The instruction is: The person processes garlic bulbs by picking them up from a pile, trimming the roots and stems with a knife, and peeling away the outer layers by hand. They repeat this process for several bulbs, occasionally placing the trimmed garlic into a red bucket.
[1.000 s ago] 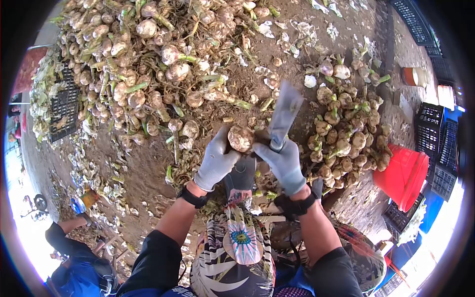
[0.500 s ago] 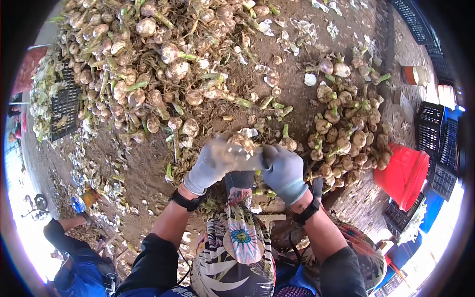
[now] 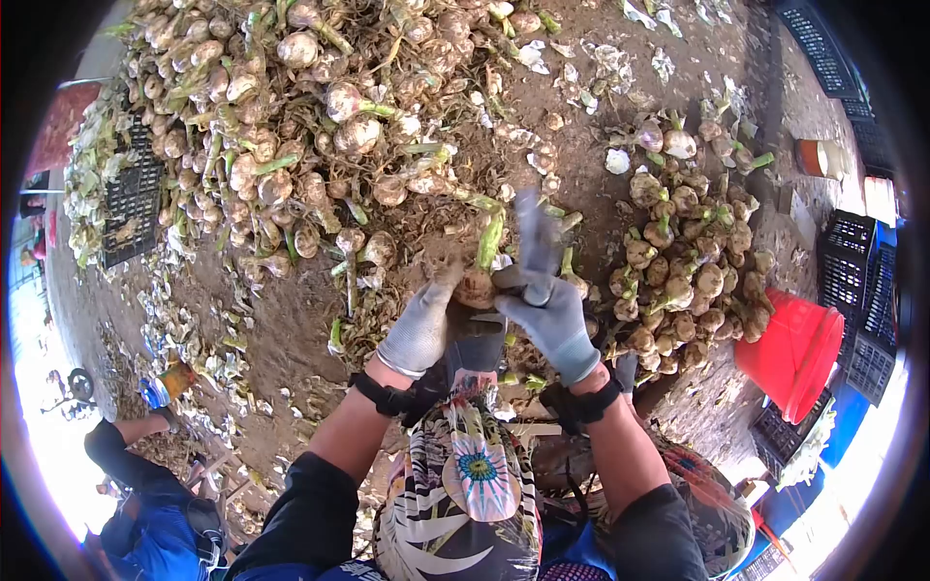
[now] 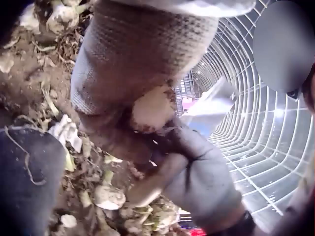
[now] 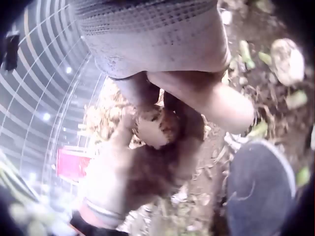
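In the head view a bulb (image 3: 476, 289) with a green stem pointing away is held between both gloved hands. The left hand (image 3: 422, 327) grips it from the left. The right hand (image 3: 554, 324) holds a blurred flat blade (image 3: 536, 232) that stands up from the fist, its thumb side close against the bulb. The left wrist view shows the left glove (image 4: 138, 59) curled round the bulb (image 4: 153, 109), whose pale face is uncovered. In the right wrist view the bulb (image 5: 155, 129) lies between the right glove (image 5: 152, 49) and the blurred left glove.
A large heap of stemmed bulbs (image 3: 291, 145) lies at the upper left, a smaller pile (image 3: 683, 271) at the right. Beside it stands a red bucket (image 3: 792, 353), with black crates (image 3: 845, 257) beyond. Another person (image 3: 160, 513) sits at the lower left.
The blade has swung from across the bulb to upright on the right. A bulb with a long green stem is now between the hands; the earlier one showed no such stem.
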A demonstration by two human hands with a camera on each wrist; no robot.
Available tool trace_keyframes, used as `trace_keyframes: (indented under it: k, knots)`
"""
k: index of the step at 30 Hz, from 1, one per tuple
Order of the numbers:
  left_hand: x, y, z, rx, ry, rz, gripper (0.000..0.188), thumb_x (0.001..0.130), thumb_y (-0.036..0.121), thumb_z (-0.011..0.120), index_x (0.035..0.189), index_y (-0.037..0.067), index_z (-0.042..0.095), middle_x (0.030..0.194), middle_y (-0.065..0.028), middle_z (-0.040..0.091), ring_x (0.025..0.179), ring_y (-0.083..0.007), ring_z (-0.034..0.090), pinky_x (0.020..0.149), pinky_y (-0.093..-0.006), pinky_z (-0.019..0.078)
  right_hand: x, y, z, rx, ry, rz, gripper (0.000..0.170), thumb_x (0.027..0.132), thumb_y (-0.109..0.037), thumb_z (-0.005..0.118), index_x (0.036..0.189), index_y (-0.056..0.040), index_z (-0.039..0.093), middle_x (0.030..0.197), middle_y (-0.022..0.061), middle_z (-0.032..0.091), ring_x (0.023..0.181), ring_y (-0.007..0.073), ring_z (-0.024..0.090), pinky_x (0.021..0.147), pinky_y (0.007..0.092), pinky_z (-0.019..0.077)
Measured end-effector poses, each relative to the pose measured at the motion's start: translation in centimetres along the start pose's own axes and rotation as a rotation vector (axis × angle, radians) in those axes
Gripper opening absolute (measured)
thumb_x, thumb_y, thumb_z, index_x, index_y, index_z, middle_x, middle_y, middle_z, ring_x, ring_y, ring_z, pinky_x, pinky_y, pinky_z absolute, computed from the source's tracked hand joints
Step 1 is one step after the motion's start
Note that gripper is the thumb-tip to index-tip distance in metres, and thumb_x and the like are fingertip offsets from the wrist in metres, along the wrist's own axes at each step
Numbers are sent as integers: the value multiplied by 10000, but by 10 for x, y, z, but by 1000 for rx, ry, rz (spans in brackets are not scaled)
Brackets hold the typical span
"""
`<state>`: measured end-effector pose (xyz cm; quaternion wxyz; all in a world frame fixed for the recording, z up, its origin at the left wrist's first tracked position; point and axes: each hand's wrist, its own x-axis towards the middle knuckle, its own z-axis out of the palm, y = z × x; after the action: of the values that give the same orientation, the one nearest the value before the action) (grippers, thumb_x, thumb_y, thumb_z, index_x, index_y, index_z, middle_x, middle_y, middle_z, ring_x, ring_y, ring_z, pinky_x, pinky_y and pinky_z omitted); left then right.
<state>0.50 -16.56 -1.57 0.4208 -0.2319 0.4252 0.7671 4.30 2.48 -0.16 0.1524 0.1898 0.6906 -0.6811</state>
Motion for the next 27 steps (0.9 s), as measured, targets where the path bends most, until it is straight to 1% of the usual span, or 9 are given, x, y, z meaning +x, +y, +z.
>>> trace_keyframes:
  k: [4,7,9,11,15,17,19,20,27]
  knots:
    - [10,-12,-23,204,-28,162,445,1004,270,564,1329,-32,540,1038,-14,632,913,-79,582,821,-240,487,4,-6,3,-589,71,-41,315,794,-199,746,1094,-114,704,961,142,724,886,294,714,778,378,556]
    - [3,2,-24,211,-106,192,453,978,161,534,1374,-52,483,955,-10,609,801,-81,547,736,-255,479,5,26,-16,-714,80,39,317,782,-225,735,1067,-88,710,856,185,700,803,365,690,728,390,549]
    - [0,10,-9,-1,-105,164,473,949,77,530,1395,-58,451,879,-15,590,729,-86,540,667,-269,473,-14,49,-24,-770,71,121,252,825,-233,701,1063,-154,728,872,144,723,825,368,692,734,410,559]
    - [7,1,-8,341,-94,146,390,927,20,538,1308,-50,499,825,-18,570,669,-83,517,592,-275,439,-30,87,-17,-491,134,179,227,831,-215,688,1023,-106,741,800,165,710,751,350,694,687,382,546]
    - [16,15,14,417,-198,214,184,928,0,548,1106,-36,523,804,-27,566,632,-78,497,554,-267,409,-37,70,-24,-317,218,174,219,827,-198,683,981,-51,737,732,179,686,675,336,677,640,372,528]
    - [5,21,16,337,-220,132,184,931,0,542,1110,-41,528,785,-26,562,621,-81,501,552,-272,420,-37,63,-32,-374,173,289,222,823,-198,689,960,-29,732,713,182,675,638,330,664,616,377,522]
    - [5,15,4,237,-245,96,169,937,-1,539,1100,-45,527,773,-25,561,623,-78,507,545,-272,420,-43,85,-33,-530,159,163,215,821,-205,681,958,-46,729,711,181,668,671,342,675,634,382,525]
    - [5,8,-10,354,-183,80,409,903,-25,565,1306,-37,495,784,-5,539,614,-80,468,575,-265,421,-42,78,-28,-482,150,161,208,821,-205,681,954,-51,727,713,186,664,680,348,675,640,390,527]
    - [5,21,-12,933,-129,200,342,871,-6,567,1206,-68,592,813,-18,574,660,-78,499,599,-258,427,-25,21,-5,-407,158,92,202,819,-210,697,949,-57,718,740,203,662,712,396,657,660,414,532]
